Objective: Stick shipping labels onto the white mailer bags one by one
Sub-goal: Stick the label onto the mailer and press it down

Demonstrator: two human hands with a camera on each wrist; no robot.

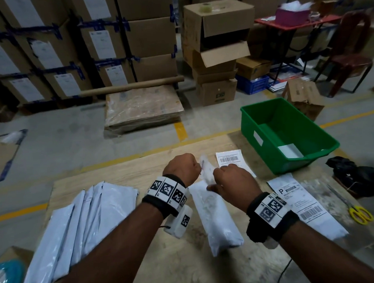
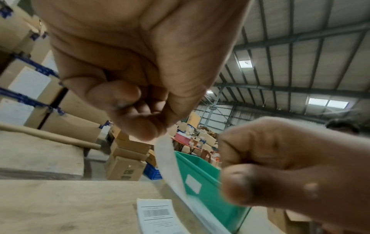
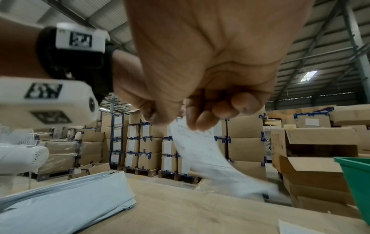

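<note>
My left hand (image 1: 194, 169) and right hand (image 1: 216, 182) are raised over the middle of the wooden table (image 1: 122, 169), and both pinch one white shipping label (image 1: 206, 169). In the left wrist view the left hand (image 2: 158, 131) pinches a thin white strip of the label (image 2: 167, 156). The right hand (image 3: 184, 121) pinches the curling printed sheet of the label (image 3: 198, 152). Below the hands lies a white mailer bag (image 1: 217, 218). A fanned stack of white mailer bags (image 1: 77, 218) lies at the left.
A barcode label (image 1: 232, 160) lies flat beyond the hands. At the right lies a mailer bearing a priority mail label (image 1: 299, 200). A green bin (image 1: 265, 112) stands at the far right corner, with yellow scissors (image 1: 360, 214) and a black bag (image 1: 359, 174) near the right edge.
</note>
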